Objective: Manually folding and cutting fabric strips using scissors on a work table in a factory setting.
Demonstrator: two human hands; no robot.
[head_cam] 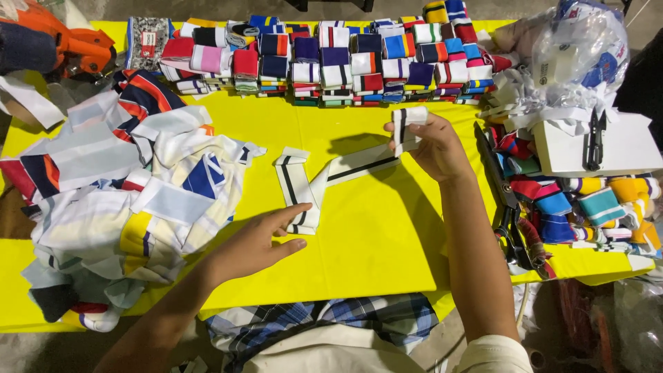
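At the centre of the frame, on the yellow tabletop (359, 228), lies a white ribbed knit band (324, 178) with a black stripe, its long axis running from lower left up to the right. The right hand (429, 146) pinches its folded upper end between closed fingers. The left hand (257, 243) presses the lower end flat, fingers extended. A heap of loose striped fabric pieces (131, 200) sits left; folded band stacks (338, 62) line the top.

- Premises: a garment workshop.
- Yellow-covered bench (373, 249) carries rows of folded striped knit bands (331, 59).
- Loose heap of cut fabric pieces (131, 193) lies at left.
- Black scissors (507, 207) and further rolled bands (587, 204) lie at right.
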